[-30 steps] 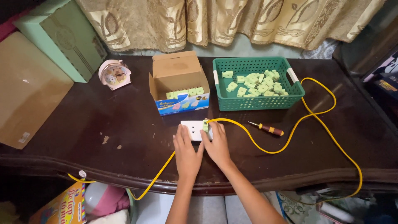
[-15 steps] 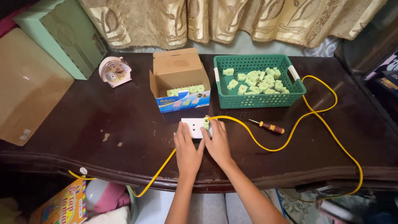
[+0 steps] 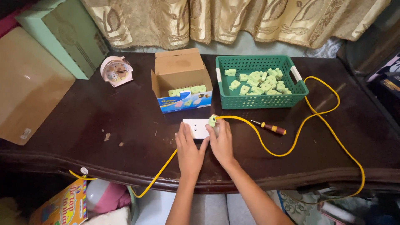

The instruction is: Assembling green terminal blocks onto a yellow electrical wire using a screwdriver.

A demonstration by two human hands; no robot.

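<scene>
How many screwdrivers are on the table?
1. The screwdriver lies on the dark table, just right of the right hand, inside the loop of yellow cable. Others could be hidden in the cardboard box.

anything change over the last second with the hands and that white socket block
Nothing visibly changed. The left hand and right hand stay on the white socket block, the green plug still at its right end. Screwdriver, green basket and cardboard box stay put.
</scene>
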